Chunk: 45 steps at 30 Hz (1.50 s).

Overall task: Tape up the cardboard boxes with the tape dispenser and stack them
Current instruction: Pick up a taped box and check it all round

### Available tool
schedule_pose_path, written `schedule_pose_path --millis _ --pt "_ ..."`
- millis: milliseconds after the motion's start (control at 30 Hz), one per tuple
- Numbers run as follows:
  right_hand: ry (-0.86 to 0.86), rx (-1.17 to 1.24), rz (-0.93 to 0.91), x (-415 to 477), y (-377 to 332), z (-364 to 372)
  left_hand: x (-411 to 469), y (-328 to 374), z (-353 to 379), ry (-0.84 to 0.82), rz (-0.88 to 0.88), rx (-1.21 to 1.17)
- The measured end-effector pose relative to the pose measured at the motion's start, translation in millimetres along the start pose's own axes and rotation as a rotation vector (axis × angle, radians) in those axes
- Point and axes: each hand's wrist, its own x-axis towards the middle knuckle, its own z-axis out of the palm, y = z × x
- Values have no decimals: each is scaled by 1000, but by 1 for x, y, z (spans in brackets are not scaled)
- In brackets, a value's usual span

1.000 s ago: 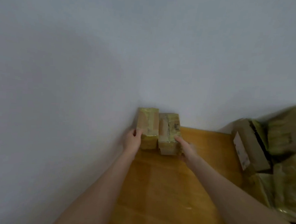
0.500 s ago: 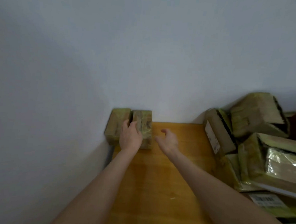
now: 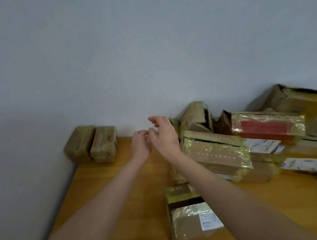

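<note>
Two small taped cardboard boxes (image 3: 91,146) stand side by side at the far left corner of the wooden table (image 3: 131,201), against the wall. My left hand (image 3: 140,146) hovers above the table to their right, fingers loosely curled, holding nothing. My right hand (image 3: 164,136) is raised just right of it, fingers spread and relaxed, empty, in front of a pile of taped boxes (image 3: 216,154). Another taped box with a white label (image 3: 191,213) lies near me under my right forearm. No tape dispenser is in view.
The pile at the right holds several boxes, among them a red-sided one (image 3: 265,126) and a large torn one (image 3: 301,107) at the far right. A grey wall backs the table. The table's left edge (image 3: 68,186) drops off beside the wall.
Both hands have left the two small boxes and moved right, toward the pile. The view has swung right, bringing more of the pile and the near labelled box into sight.
</note>
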Motion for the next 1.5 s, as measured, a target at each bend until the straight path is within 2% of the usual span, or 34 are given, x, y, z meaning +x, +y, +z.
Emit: schedule_pose_path --millis 200,267,400,500,667,767,933,1067,1200,1300,1400,1500 --pt "110 -63 -137 -35 54 -140 -53 104 33 123 -9 -167" --pt "160 -48 -74 -45 81 -181 -72 130 40 144 -59 -153" --pt "221 56 177 -59 137 -227 -97 149 48 166 -130 -114" --pt "126 156 377 -73 164 -233 -104 145 51 136 -253 -113" --pt "-238 465 664 -89 182 -225 -110 143 62 60 -354 -187" --pt "-320 627 653 -93 184 -221 -118 150 70 124 -285 -193" --pt "-178 626 631 -97 197 -233 -138 181 79 352 -132 -169" --pt "-156 654 651 -101 208 -254 -155 199 89 388 -95 -176" --pt "-154 809 639 -101 214 -269 -161 222 86 391 -20 -281" --pt "-175 824 574 -92 213 -286 -168 255 81 493 67 -271" --pt "-227 749 488 -88 214 -310 -186 279 92 605 14 -286" --pt "-250 611 459 -98 237 -336 -211 288 123 575 -116 -308"
